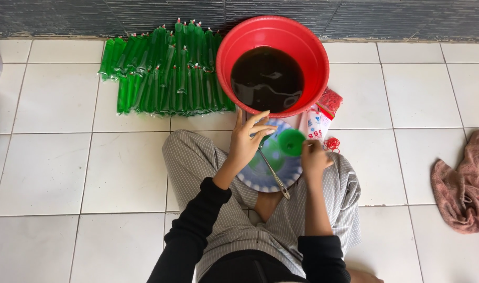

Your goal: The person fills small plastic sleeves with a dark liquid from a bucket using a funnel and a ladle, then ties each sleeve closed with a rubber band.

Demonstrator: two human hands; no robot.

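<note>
While our left hand (248, 137) rests with its fingers spread loosely over the rim of the blue plate (260, 181) on our lap, our right hand (313, 157) is closed around the stem of a green funnel (291, 142), which sits just beside that left hand's fingertips and above the plate. We judge the funnel light, stiff plastic, probably wet and a little slippery, so the narrow neck below the cone seems the surest place to hold it. A thin metal ladle handle (275, 175) lies slanted across the plate between our two hands. Just beyond our fingers stands a red basin (225, 57) filled with dark liquid; we judge it heavy and apt to slosh. Past our left hand lie rows of slim green filled tubes (166, 73), soft and pliable by the look of them. Beside our right hand are small packets and red rubber bands (332, 144), and further out a crumpled pink cloth (462, 183). We sit cross-legged on a white tiled floor (45, 173), smooth and hard, against a dark grey wall (66, 15).
</note>
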